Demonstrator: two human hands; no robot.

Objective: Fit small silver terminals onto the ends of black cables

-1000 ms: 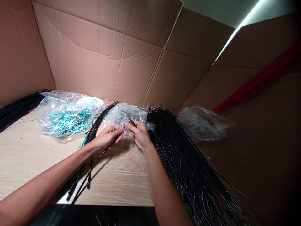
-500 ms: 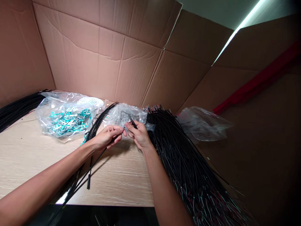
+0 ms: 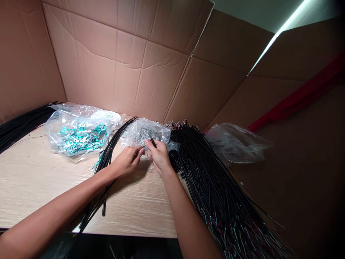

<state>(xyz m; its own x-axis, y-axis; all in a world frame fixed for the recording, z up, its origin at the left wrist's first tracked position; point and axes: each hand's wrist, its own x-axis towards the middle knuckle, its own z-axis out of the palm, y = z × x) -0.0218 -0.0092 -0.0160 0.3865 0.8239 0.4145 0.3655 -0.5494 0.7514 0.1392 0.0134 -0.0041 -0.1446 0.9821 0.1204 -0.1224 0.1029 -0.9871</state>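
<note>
My left hand [image 3: 128,160] is closed, thumb and forefinger pinched together at a thin black cable end [image 3: 143,146] between the two hands. Close beside it, my right hand [image 3: 159,155] is closed round a slim black piece [image 3: 153,142] that sticks up past the fingers; its kind is not clear. The right thumb tip meets the small dark end from the other side. Right behind the fingers lies a clear plastic bag of small silvery parts [image 3: 144,133]. Several black cables [image 3: 109,149] run under my left forearm.
A clear bag of teal and silver pieces [image 3: 83,138] lies at the left. To the right spreads a big bundle of black cables [image 3: 212,180] with bare coloured wire ends. Another clear bag [image 3: 237,142] sits beyond it. Cardboard walls [image 3: 107,64] enclose the wooden table [image 3: 140,216].
My left hand has turned, its back now more toward me, and its fingers have bunched near the cable end. The right hand has barely moved. The whole view has shifted slightly.
</note>
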